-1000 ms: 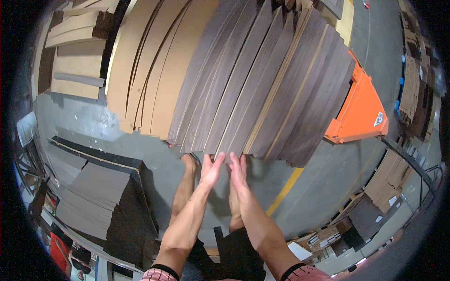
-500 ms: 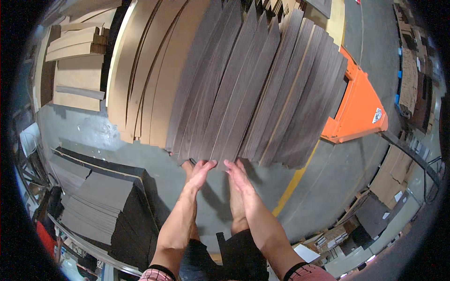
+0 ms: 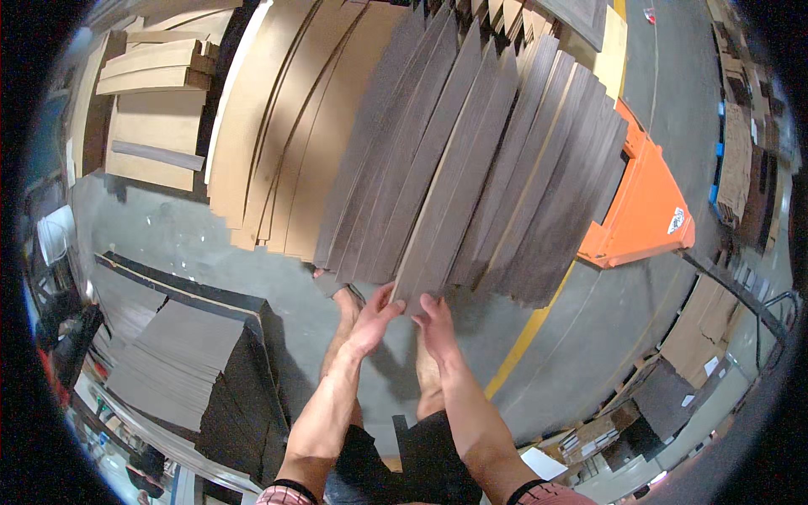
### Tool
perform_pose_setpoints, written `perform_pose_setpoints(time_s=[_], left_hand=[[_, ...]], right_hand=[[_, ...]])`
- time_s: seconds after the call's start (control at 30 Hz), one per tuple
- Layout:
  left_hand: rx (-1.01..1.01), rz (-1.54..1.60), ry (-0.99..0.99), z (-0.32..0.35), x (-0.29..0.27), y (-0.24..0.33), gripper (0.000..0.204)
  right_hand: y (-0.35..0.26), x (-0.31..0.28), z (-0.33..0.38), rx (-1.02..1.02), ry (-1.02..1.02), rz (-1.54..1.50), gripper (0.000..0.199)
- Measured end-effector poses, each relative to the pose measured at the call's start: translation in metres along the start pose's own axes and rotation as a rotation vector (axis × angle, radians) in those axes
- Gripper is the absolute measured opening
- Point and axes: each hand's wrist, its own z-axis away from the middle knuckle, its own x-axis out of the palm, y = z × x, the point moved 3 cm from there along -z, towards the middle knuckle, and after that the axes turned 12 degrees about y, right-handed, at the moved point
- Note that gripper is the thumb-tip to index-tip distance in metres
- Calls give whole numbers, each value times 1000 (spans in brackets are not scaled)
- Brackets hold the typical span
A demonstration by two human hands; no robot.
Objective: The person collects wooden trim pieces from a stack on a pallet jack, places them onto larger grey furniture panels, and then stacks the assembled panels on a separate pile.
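A long, narrow grey-brown wood-grain board [image 3: 454, 189] is held by its near end in both my hands. My left hand [image 3: 374, 318] pinches the left corner, thumb on top and fingers underneath. On the right corner, my right hand [image 3: 436, 324] grips in the same way. The board's near end sticks out toward me past its neighbours, and a pale edge shows along its left side. Its far part lies among overlapping rows of similar grey-brown boards [image 3: 370, 202]. Left of them lie wide tan boards [image 3: 295, 160].
An orange pallet jack [image 3: 640, 206] stands right of the pile, its black handle reaching outward. Lower left is a stack of dark grey sheets [image 3: 177, 362]. Tan boards [image 3: 156, 126] lie at the far left. A yellow line [image 3: 522, 341] crosses the grey floor. More stacked panels [image 3: 665, 396] stand at right.
The board in my hands has slid toward me, its near end now standing out from the row. Both hands have come slightly nearer and to the right.
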Motion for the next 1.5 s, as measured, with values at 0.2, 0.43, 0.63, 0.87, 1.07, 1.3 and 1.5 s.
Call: perform_pose_setpoints(time_s=[0.2, 0.43, 0.63, 0.87, 1.07, 1.3, 1.5], left_hand=[[-52, -468, -384, 7, 4, 71, 83], [-64, -126, -89, -17, 7, 11, 79], [135, -540, 114, 28, 25, 65, 82], [176, -554, 168, 94, 38, 84, 74], [214, -390, 173, 175, 48, 100, 66], [291, -258, 247, 241, 40, 167, 65], [365, -203, 430, 267, -17, 188, 68]], right_hand=[[-30, -4, 23, -1, -36, -2, 56], [-19, 8, 16, 59, -150, -153, 51], [-56, 34, 57, 51, -5, -160, 45], [-78, 15, 112, -242, -33, -10, 53], [-90, -10, 182, -171, 0, -7, 65], [-143, 29, 230, -327, -181, 17, 69], [-157, 95, 270, -412, -323, 153, 68]])
